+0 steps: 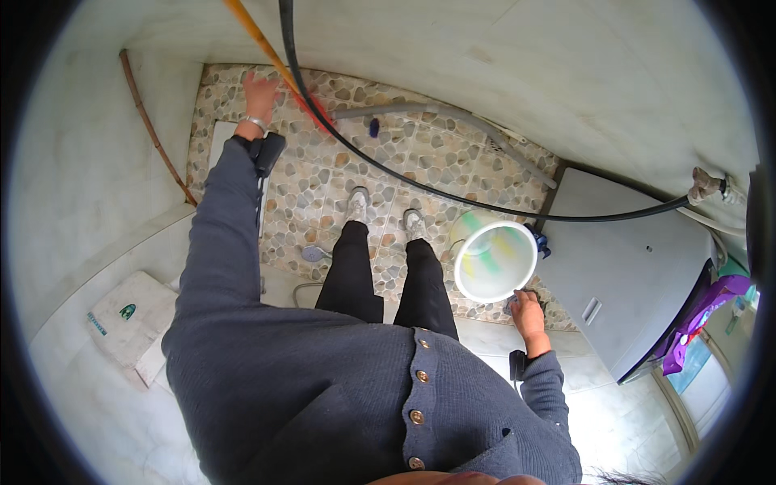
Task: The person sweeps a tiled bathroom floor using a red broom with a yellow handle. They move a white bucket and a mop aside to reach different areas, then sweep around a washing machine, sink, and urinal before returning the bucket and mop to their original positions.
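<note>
At the upper left my left hand [260,100] reaches out over the floor, empty and with its fingers apart. Just right of it slants a yellow pole [260,39], which meets a red broom or brush head [314,112] at the floor. My right hand [528,315] is at the near right edge of a white plastic bucket [464,282], its curled fingers on the rim. Green and yellow patches mark the bucket, and no contents can be made out inside.
A black hose [388,173] arcs across the view to a wall tap [706,185]. A grey drain hose [418,108] lies along the wall. A grey appliance, apparently a washing machine [612,242], stands right. A shower head [313,253] rests on the pebble-patterned floor [436,151]. A stick [148,118] leans left.
</note>
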### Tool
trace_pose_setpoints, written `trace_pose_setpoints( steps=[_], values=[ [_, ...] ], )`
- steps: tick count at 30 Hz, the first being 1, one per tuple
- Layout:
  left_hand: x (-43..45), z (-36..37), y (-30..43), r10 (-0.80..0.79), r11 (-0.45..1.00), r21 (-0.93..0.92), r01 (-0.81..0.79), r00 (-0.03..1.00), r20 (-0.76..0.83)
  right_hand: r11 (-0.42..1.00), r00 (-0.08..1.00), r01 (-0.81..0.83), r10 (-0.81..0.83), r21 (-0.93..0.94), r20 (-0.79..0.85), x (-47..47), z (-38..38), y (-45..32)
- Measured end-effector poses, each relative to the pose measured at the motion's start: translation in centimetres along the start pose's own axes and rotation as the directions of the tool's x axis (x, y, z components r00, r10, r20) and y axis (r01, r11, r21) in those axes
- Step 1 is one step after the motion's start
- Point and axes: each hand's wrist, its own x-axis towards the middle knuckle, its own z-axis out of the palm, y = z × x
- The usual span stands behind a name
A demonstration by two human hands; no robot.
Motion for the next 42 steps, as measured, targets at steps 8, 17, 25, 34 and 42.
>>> trace_pose_setpoints(
  steps=[8, 17, 25, 34, 42],
  values=[
    [5.8, 0.5, 3.4, 0.162, 0.917, 0.287, -0.277, 0.916, 0.367, 0.868, 0.866, 0.418, -0.292, 0.267, -0.407, 1.7, -8.5, -12.8],
    [3.2, 3.9, 4.8, 0.546, 0.722, 0.163, -0.672, 0.698, 0.463, 0.523, 0.427, 0.832, -0.385, 0.188, -0.819, 10.0, -25.3, -47.4],
    [4.0, -0.7, 5.3, 0.252, 0.956, -0.058, -0.288, 0.701, 0.667, 0.431, 0.208, 0.901, -0.326, 0.05, -0.922, 9.6, -25.5, -54.5],
    [0.9, -6.1, 6.7, 0.502, 0.782, 0.177, -0.597, 0.773, 0.389, 0.106, 0.127, 0.99, -0.35, 0.095, -0.928, 5.0, -24.2, -60.1],
    [-5.3, -2.2, 13.6, 0.689, 0.725, -0.202, -0.658, 0.696, 0.202, -0.468, 0.198, 0.67, -0.635, 0.576, -0.747, -0.7, -27.6, -57.4]
  ],
)
